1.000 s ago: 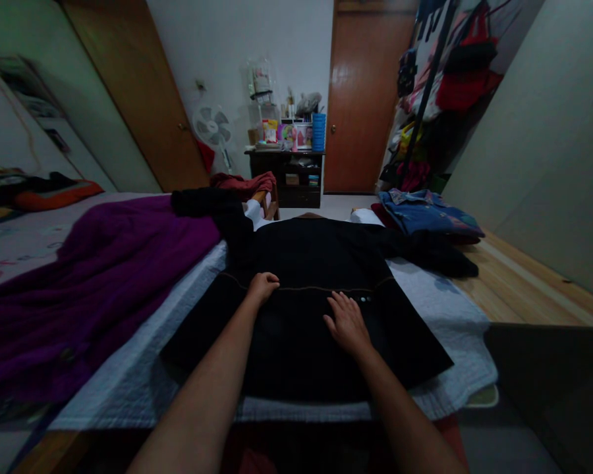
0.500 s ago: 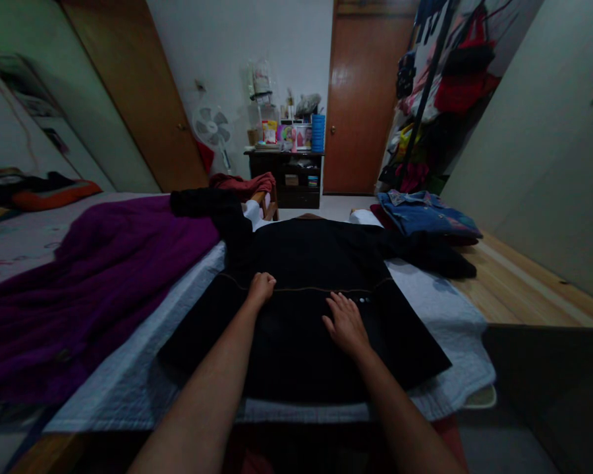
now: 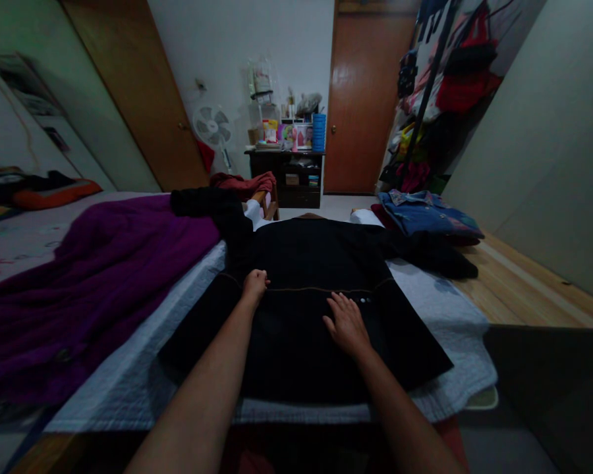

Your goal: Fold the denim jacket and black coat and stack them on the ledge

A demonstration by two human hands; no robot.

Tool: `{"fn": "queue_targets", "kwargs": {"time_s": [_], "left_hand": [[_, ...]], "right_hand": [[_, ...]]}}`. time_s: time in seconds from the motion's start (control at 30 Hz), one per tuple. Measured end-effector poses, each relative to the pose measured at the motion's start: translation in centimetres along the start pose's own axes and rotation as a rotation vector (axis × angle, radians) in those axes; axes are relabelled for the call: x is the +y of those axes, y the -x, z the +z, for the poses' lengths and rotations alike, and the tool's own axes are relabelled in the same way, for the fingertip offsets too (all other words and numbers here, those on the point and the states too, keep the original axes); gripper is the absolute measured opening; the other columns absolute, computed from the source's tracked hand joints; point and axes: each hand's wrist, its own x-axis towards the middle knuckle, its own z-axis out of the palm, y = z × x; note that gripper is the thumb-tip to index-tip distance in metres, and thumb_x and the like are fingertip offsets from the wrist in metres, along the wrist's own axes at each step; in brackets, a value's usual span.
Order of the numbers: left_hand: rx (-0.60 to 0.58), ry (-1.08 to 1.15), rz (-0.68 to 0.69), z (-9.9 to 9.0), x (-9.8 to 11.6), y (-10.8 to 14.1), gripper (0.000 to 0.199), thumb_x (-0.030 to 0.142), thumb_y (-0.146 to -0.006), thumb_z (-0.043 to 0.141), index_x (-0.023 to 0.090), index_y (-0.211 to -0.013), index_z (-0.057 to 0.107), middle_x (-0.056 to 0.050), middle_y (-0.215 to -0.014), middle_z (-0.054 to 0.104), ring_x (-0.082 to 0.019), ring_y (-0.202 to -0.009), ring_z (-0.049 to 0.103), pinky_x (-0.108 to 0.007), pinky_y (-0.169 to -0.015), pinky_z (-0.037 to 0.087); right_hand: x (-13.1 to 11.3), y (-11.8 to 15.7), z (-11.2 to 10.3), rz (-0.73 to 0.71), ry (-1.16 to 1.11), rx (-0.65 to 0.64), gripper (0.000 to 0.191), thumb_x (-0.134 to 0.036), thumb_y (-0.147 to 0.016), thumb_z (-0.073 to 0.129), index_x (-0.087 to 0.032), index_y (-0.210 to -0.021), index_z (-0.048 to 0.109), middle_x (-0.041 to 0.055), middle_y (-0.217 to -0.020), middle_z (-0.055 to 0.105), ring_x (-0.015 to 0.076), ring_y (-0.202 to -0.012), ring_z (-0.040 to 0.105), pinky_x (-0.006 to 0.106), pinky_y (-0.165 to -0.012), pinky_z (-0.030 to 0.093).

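A black long-sleeved garment (image 3: 306,253) lies spread out in front of me, its sleeves reaching out to both sides. A thin brown seam line crosses its middle, with a few small pale dots near the right end. My left hand (image 3: 255,288) is closed at the left part of this seam, fingers curled; whether cloth is pinched in them is hidden. Flat on the garment just below the seam rests my right hand (image 3: 346,322), fingers stretched and slightly apart, close to the pale dots.
Under the garment is a light grey-blue cloth (image 3: 439,322) on a table. A purple garment (image 3: 113,263) lies to the left, and a folded denim garment (image 3: 425,212) sits at the right by a wooden surface (image 3: 528,283). Farther back are a fan (image 3: 212,125) and a dark cabinet (image 3: 301,196).
My left hand has slid a little to the left along the seam, still closed. The right hand and the black garment look almost unchanged.
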Motion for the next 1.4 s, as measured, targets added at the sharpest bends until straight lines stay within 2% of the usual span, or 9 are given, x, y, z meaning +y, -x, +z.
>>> {"fn": "queue_targets", "kwargs": {"time_s": [0.13,0.33,0.5,0.7,0.87,1.03,1.23,1.3,1.4], "left_hand": [[0.036,-0.087,0.008,0.1,0.2,0.3,0.025,0.027,-0.081,0.057,0.017,-0.103,0.052,-0.006,-0.095,0.065,-0.014,-0.083,0.065,-0.023,-0.071,0.048],[-0.010,-0.302,0.067,0.8,1.7,1.2,0.041,0.039,-0.064,0.076,0.019,-0.093,0.056,-0.011,-0.108,0.058,-0.025,-0.100,0.060,-0.031,-0.082,0.046],[-0.058,-0.423,0.079,0.8,2.5,1.5,0.010,0.019,-0.074,0.063,0.021,-0.083,0.061,-0.008,-0.101,0.058,-0.022,-0.093,0.062,-0.030,-0.080,0.045],[-0.027,-0.494,0.125,1.2,2.8,2.8,0.027,0.011,-0.081,0.046,0.022,-0.100,0.062,-0.012,-0.110,0.056,-0.025,-0.096,0.061,-0.033,-0.079,0.046],[-0.012,-0.511,0.345,3.7,4.3,4.8,0.035,0.026,-0.091,0.040,0.024,-0.124,0.054,-0.010,-0.133,0.052,-0.027,-0.126,0.043,-0.040,-0.103,0.035],[-0.175,-0.576,0.612,6.4,4.4,5.9,0.047,0.042,-0.094,0.037,0.026,-0.137,0.045,-0.004,-0.150,0.037,-0.024,-0.141,0.022,-0.042,-0.114,0.018],[-0.208,-0.625,0.598,6.7,3.9,6.1,0.059,0.056,-0.090,0.035,0.027,-0.141,0.042,-0.005,-0.152,0.033,-0.027,-0.142,0.022,-0.046,-0.114,0.015],[-0.214,-0.632,0.592,6.7,3.9,6.2,0.064,0.061,-0.087,0.037,0.028,-0.141,0.041,-0.005,-0.153,0.033,-0.028,-0.142,0.020,-0.048,-0.114,0.014],[-0.208,-0.633,0.588,6.7,3.9,6.2,0.066,0.063,-0.085,0.039,0.029,-0.142,0.041,-0.005,-0.152,0.033,-0.029,-0.142,0.020,-0.049,-0.114,0.013]], "right_hand": [[0.1,0.0,0.1,-0.005,0.002,-0.002,0.049,-0.037,-0.091,0.045,-0.016,-0.135,0.048,0.0086,-0.147,0.041,0.0238,-0.139,0.029,0.043,-0.114,0.019],[0.0,-0.1,0.1,0.002,0.003,-0.006,0.048,-0.036,-0.091,0.046,-0.017,-0.135,0.048,0.0085,-0.147,0.041,0.0238,-0.138,0.029,0.043,-0.114,0.019],[0.1,-0.1,0.2,0.004,0.001,-0.006,0.049,-0.036,-0.091,0.046,-0.016,-0.135,0.048,0.0076,-0.147,0.041,0.0231,-0.138,0.029,0.042,-0.115,0.017],[0.2,-0.1,0.3,0.001,0.008,0.000,0.049,-0.037,-0.091,0.046,-0.016,-0.136,0.048,0.0081,-0.147,0.041,0.0232,-0.138,0.029,0.043,-0.115,0.018],[0.1,0.0,0.5,-0.011,0.014,0.009,0.049,-0.036,-0.090,0.046,-0.018,-0.136,0.048,0.0081,-0.147,0.041,0.0236,-0.138,0.030,0.043,-0.114,0.020],[-0.1,-0.1,-0.1,-0.002,0.037,-0.010,0.049,-0.034,-0.089,0.047,-0.019,-0.136,0.048,0.0079,-0.147,0.041,0.0244,-0.138,0.030,0.043,-0.113,0.020],[0.7,-4.0,-3.6,-0.023,0.022,-0.162,0.032,-0.027,-0.089,0.044,-0.021,-0.112,0.064,0.0090,-0.115,0.066,0.0222,-0.107,0.058,0.034,-0.093,0.041],[1.3,-6.1,-4.0,0.006,0.026,-0.081,0.036,-0.024,-0.091,0.039,-0.018,-0.121,0.060,0.0108,-0.124,0.062,0.0211,-0.115,0.054,0.033,-0.098,0.037],[2.4,-8.5,-2.9,0.100,0.065,0.003,0.053,-0.033,-0.093,0.040,-0.010,-0.140,0.040,0.0160,-0.148,0.037,0.0254,-0.137,0.030,0.040,-0.109,0.024]]}}
